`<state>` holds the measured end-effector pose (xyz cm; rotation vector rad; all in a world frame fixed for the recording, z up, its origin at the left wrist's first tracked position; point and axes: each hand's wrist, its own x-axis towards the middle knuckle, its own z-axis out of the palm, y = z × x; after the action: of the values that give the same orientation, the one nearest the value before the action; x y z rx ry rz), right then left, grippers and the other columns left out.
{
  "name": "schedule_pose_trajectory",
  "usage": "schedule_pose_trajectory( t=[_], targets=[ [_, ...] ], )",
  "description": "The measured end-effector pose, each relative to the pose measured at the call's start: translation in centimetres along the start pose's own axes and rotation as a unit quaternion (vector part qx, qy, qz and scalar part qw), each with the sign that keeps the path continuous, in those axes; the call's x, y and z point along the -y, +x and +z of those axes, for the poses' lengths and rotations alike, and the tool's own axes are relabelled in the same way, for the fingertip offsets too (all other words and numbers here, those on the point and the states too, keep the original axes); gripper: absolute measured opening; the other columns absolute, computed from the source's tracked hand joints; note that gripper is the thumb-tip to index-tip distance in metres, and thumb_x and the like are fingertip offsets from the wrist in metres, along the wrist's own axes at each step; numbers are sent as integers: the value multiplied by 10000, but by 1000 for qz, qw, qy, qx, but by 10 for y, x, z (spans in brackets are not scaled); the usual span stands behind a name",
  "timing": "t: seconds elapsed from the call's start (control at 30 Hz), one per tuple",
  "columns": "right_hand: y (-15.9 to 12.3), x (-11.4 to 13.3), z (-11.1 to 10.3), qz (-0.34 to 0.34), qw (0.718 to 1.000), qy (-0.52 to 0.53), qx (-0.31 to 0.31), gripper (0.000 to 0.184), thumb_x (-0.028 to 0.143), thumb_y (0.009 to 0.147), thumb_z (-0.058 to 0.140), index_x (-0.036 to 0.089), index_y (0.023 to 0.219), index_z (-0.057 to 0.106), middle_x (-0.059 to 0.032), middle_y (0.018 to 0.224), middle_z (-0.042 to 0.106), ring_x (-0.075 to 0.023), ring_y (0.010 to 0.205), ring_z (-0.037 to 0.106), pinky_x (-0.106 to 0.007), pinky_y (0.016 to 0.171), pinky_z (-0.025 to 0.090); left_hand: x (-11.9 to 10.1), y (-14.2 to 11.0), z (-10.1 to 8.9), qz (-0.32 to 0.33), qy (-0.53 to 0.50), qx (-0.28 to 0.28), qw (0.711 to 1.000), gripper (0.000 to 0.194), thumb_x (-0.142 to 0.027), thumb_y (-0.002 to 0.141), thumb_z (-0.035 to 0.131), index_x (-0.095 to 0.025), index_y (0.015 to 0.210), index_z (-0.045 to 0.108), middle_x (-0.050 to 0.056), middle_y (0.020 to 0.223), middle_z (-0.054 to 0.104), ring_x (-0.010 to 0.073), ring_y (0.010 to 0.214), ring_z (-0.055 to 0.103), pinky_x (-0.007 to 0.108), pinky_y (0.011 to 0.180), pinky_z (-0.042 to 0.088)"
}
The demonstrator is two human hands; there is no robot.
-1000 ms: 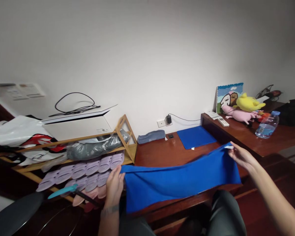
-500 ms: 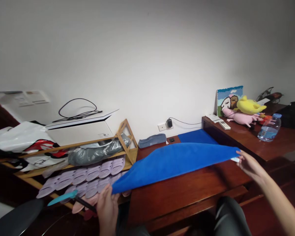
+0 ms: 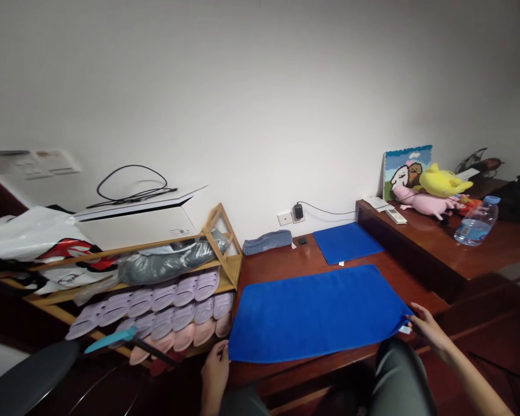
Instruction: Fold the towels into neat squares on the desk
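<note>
A blue cloth (image 3: 316, 315) lies spread out over the front of the brown wooden desk (image 3: 268, 268). My left hand (image 3: 216, 364) pinches its near left corner. At the near right corner, my right hand (image 3: 427, 326) grips the cloth's edge, where a small white tag shows beside my fingers. Behind it, a smaller blue cloth (image 3: 349, 242), perhaps folded, rests flat on the desk with a white tag at its front edge.
A grey-blue pouch (image 3: 268, 242) lies against the wall near a socket with a black plug (image 3: 299, 211). On the left stands a wooden rack (image 3: 229, 268) with clogs and bags. The raised right surface holds plush toys (image 3: 444, 182), a remote (image 3: 396, 216) and a water bottle (image 3: 476, 222).
Both hands have lowered the cloth from the air onto the desk, where it now lies flat. The smaller blue cloth behind has come fully into view.
</note>
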<state>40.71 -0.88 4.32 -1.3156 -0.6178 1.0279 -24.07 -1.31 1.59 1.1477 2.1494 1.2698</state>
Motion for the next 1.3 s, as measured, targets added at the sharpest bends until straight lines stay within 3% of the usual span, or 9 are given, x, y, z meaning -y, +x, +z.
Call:
schedule_pose_trajectory(
  t=[0.17,0.33,0.4,0.5,0.6,0.8,0.97,1.13,1.3],
  targets=[
    [-8,17,14,51,992,-78,84,506,538,458,903,210,817,765,-2,598,660,-180,566,625,-292,557,514,-28,4,17,124,36,-48,990,235,-408,778,542,-250,839,704,123,963,754,342,982,723,486,953,554],
    [-51,26,85,32,968,-129,215,592,693,558,838,205,885,764,-2,628,659,-201,624,642,-336,635,529,-89,-41,58,222,18,-62,973,362,-514,858,550,-223,904,761,191,1217,678,391,1220,616,563,1114,440],
    [-78,19,127,25,954,-133,266,589,718,611,802,215,915,760,-18,682,690,-228,683,671,-369,692,545,-116,-80,83,218,-22,18,976,392,-575,866,609,-239,976,778,175,1159,706,367,1151,650,533,1065,485],
    [-120,4,180,-28,924,-162,345,531,680,773,692,223,1034,766,-59,833,742,-270,829,703,-433,831,560,-143,-143,118,107,-129,270,948,592,-706,893,572,-231,1203,741,76,750,712,260,710,702,394,713,599],
    [-150,-2,206,-118,882,-254,379,448,525,935,549,221,1198,747,-111,1068,753,-288,1036,694,-449,984,525,-148,-179,132,-15,-237,295,926,725,-810,829,580,-206,1201,726,53,736,725,239,654,704,350,616,592],
    [-168,19,197,-169,800,-334,468,501,443,1033,439,249,1471,588,-113,1471,624,-271,1379,558,-396,1178,401,-136,-169,111,-38,-304,290,906,624,-741,718,771,-180,992,783,130,1012,789,313,987,740,394,872,606],
    [-145,25,188,-188,800,-349,450,433,415,1036,436,290,1400,636,-56,1121,774,-225,1053,719,-339,993,518,-149,-155,94,6,-273,152,950,554,-691,654,838,-192,876,742,81,889,761,274,905,722,351,839,589],
    [-118,-8,182,-219,772,-439,404,443,361,855,684,242,1281,699,-100,1282,702,-269,1186,647,-366,1046,478,-194,-135,72,61,-284,128,948,443,-614,747,798,-213,913,709,41,892,721,220,848,685,306,785,558],
    [-116,-17,182,-188,765,-360,500,207,300,909,592,231,940,784,-31,905,785,-194,838,718,-285,801,532,-264,-114,42,136,-293,146,935,243,-424,822,720,-224,959,729,23,935,702,177,790,616,272,734,496]
  ],
)
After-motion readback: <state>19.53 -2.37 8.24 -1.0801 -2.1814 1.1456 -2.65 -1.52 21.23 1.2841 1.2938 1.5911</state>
